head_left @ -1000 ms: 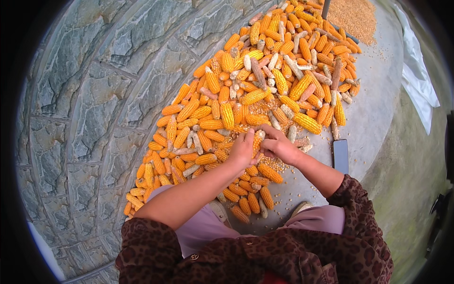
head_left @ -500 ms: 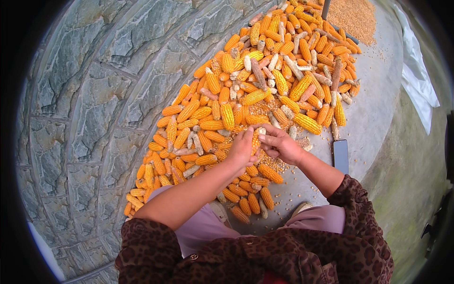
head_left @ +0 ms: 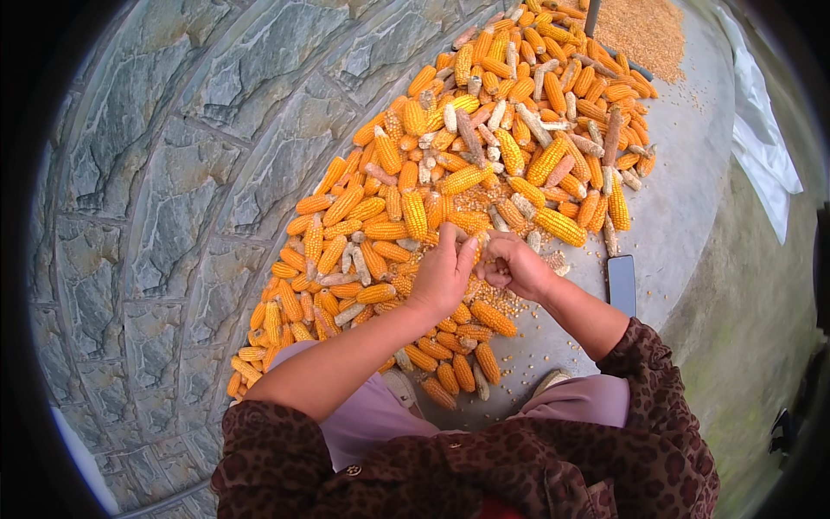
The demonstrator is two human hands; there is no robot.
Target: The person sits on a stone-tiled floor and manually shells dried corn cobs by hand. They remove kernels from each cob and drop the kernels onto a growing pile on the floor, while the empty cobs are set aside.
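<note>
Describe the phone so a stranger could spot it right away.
Find the big heap of corn, then the grey floor to its right. Just beyond the right forearm lies the phone. Unlike the rough cob nearby, it's a smooth, dark rectangle.

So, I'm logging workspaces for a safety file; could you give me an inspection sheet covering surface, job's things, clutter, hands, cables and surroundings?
Surface: smooth grey floor, strewn with loose maize kernels.
Job's things: one maize ear between the hands; heaped maize ears beneath and beyond them.
Clutter: stripped cobs mixed through the heap; dark-screened smartphone lying right of it.
Hands: left hand grips the maize ear; right hand is curled close against it, exact grip hidden.
Cables: nothing seen.
Surroundings: rough stonework left; white sheet right; pile of shelled kernels at the top.
</note>
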